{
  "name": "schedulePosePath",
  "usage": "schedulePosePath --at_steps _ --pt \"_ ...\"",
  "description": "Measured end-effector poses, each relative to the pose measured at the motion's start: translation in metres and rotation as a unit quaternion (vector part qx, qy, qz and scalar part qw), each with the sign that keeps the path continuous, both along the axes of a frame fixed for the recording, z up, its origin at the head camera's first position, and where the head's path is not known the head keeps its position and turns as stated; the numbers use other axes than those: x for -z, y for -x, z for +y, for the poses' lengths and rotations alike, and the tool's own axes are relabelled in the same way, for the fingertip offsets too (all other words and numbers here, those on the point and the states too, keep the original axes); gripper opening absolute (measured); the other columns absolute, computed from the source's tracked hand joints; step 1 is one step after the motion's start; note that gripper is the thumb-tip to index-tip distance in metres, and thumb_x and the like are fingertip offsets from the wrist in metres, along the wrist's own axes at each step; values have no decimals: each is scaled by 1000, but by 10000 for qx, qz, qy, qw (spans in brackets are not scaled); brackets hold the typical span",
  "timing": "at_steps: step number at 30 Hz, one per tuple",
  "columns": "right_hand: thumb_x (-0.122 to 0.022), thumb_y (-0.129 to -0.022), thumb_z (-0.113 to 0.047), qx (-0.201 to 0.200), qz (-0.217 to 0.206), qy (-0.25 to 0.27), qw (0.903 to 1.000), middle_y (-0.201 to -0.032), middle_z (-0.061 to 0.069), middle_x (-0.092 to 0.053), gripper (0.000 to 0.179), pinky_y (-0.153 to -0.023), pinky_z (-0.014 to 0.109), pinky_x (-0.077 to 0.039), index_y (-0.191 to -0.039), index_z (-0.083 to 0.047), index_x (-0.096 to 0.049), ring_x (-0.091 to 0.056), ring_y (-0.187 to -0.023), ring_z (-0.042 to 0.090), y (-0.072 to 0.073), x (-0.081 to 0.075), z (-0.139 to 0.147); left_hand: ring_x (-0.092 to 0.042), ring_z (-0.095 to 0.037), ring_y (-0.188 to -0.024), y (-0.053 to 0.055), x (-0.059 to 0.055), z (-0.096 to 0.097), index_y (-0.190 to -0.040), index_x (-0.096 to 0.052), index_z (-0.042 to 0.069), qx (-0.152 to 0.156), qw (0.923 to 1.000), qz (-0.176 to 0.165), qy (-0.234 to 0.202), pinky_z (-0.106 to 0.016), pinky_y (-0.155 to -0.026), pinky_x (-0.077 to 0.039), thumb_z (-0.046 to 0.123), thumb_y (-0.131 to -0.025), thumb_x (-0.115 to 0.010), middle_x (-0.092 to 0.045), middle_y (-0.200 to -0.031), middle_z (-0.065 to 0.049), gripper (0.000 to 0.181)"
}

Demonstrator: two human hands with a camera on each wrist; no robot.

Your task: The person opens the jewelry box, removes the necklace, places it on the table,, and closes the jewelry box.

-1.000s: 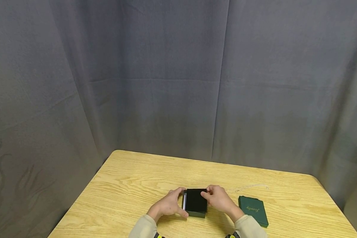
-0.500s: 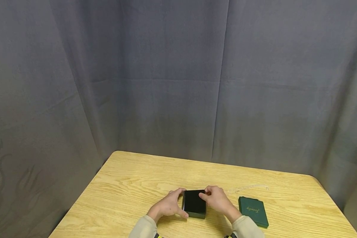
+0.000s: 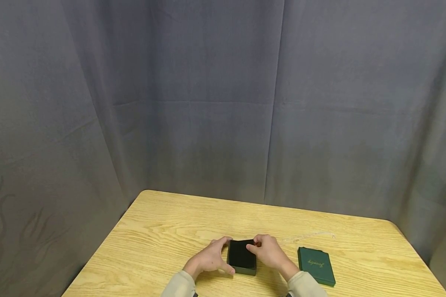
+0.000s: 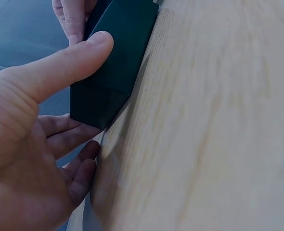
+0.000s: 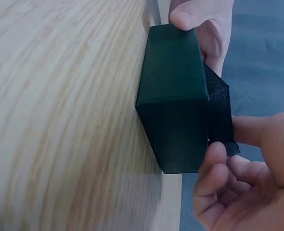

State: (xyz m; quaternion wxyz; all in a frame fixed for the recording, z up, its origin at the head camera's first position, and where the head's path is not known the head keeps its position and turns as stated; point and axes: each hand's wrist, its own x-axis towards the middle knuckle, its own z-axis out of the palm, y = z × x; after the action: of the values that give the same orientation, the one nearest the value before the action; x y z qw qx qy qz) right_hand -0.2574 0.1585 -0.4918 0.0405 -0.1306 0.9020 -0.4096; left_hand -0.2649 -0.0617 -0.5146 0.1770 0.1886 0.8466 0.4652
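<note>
A small dark green box [image 3: 245, 272] stands on the table, with a black velvety pad [image 3: 241, 254] at its top. My left hand [image 3: 209, 256] grips the box from the left, thumb on the near side and fingers on the far side. The left wrist view shows that thumb lying on the green wall [image 4: 120, 53]. At the right edge my right hand [image 3: 269, 251] pinches the black pad between thumb and fingers. In the right wrist view the pad [image 5: 220, 103] sits tilted, its right end raised above the box rim. The inside of the box is hidden.
A green box lid [image 3: 317, 265] with gold lettering lies on the table to the right of my right hand. Behind it a thin chain [image 3: 309, 236] is stretched out. Grey curtains [image 3: 215, 123] hang beyond the wooden table's [image 3: 178, 214] far edge.
My right hand has moved slightly left with the black pad. The pale gap at the box's left side is now covered, and the pad sits lower there. The left hand keeps its grip.
</note>
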Motion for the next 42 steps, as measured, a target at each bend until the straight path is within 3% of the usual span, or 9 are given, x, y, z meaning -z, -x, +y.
schedulePosePath --at_steps 3,11,23,42 --pt "-64 -91 -20 9 120 -81 9999 -57 -5 -36 23 -46 23 -28 -75 -8 -53 -31 -48 10 0 1 -1 -34 -31 -123 0 1 -1 -141 -39 8 20 10000 44 27 -54 -99 -32 18 -65 -88 -41 -136 -8 91" --pt "-66 -89 -17 0 26 130 9999 -68 1 -57 22 -47 27 -40 -102 -2 -58 -51 -54 12 1 1 1 -35 -31 -122 -1 0 0 -140 -40 7 5 10000 36 6 -54 -99 -32 18 -64 -89 -41 -135 -10 91" --pt "-71 -85 -17 -53 663 -465 9967 -74 0 -57 19 -52 28 -42 -97 -4 -64 -50 -62 12 -1 0 1 -36 -29 -121 -1 1 1 -141 -39 8 20 10000 29 1 -52 -100 -32 19 -65 -88 -41 -135 -10 91" --pt "-73 -83 -14 -178 844 -789 9931 -77 0 -55 21 -58 29 -44 -98 -3 -63 -50 -67 12 -2 0 1 -34 -31 -123 -2 -1 0 -141 -39 7 28 10000 51 14 -53 -100 -32 18 -66 -88 -39 -137 -11 90"
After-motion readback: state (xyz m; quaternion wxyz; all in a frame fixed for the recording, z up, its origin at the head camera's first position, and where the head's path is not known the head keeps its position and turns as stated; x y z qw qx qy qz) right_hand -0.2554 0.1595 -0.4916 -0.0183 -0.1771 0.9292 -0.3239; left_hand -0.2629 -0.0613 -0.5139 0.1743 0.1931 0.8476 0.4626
